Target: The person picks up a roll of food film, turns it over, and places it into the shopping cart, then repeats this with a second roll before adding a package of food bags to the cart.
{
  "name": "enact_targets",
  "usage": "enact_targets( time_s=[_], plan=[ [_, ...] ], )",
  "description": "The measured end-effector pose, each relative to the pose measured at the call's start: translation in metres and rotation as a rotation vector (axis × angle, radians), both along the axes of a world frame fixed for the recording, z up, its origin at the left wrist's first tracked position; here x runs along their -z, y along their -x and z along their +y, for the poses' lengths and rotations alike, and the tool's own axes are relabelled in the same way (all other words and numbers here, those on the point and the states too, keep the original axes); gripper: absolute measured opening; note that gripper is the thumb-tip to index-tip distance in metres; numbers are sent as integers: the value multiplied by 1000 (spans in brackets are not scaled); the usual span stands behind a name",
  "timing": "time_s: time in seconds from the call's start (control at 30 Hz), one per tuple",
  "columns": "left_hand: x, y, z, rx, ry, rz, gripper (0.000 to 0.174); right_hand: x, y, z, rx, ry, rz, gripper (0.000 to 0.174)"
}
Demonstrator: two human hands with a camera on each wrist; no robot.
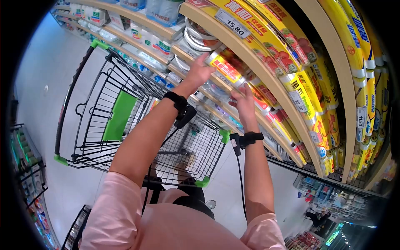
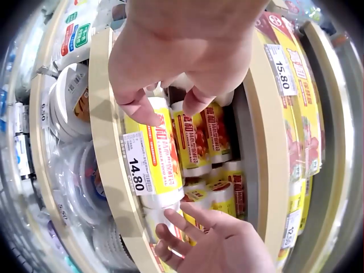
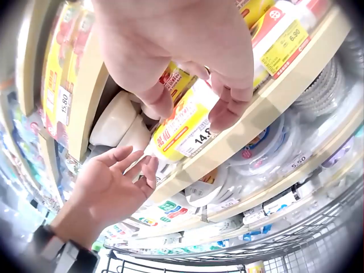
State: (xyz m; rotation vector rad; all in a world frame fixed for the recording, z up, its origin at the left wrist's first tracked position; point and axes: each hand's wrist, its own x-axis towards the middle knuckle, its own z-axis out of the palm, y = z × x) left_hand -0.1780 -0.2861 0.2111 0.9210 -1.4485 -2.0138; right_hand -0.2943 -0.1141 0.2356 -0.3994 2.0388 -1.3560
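A yellow and white roll of food bags (image 2: 156,153) lies at the shelf front, behind a 14.80 price tag (image 2: 137,164). My left hand (image 1: 200,73) is at one end of it, fingertips right at the white end in the left wrist view. Toward the other end, my right hand (image 1: 245,104) reaches in with its fingers spread and loosely bent; in the right wrist view they overlap the roll (image 3: 185,122). Neither hand has its fingers closed round it. More red and yellow rolls (image 2: 215,133) stand deeper on the same shelf.
A shopping cart (image 1: 125,116) with a green panel stands to my left, close against the shelves. Boxes of cling film (image 1: 266,46) fill the shelf above. White bowls (image 3: 116,122) and wrapped plates (image 2: 94,182) sit nearby. The wooden shelf edge (image 2: 108,142) runs in front of the rolls.
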Motion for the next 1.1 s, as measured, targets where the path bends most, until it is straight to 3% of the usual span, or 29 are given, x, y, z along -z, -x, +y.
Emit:
enact_targets(
  time_s=[0.17, 0.3, 0.53, 0.57, 0.7, 0.83, 0.93, 1.0, 1.1],
  plan=[
    [35, 29, -11, 1, 131, -132, 77, 3, 9, -11, 2, -40, -2, 76],
    [38, 40, -13, 49, 158, -177, 77, 1, 8, -12, 106, 88, -193, 69],
    [12, 26, -8, -29, 90, 6, 70, 0, 12, 1, 180, 281, -395, 70],
    [13, 25, -6, -82, 173, 20, 62, -2, 11, 2, 186, 302, -400, 70],
    [-7, 15, 3, -120, 100, 322, 44, -11, 5, 4, 156, 402, -399, 65],
    [-13, 0, 19, -273, 181, 237, 48, -18, -9, 10, 113, 468, -378, 51],
    [-19, -22, 26, -307, -66, 111, 48, -29, -20, 23, 69, 481, -398, 50],
    [-42, -45, 33, -252, -192, 85, 49, -33, -33, 33, 67, 487, -386, 38],
    [-53, -85, 42, -98, -301, 156, 53, -33, -50, 46, 104, 494, -358, 40]
  ],
)
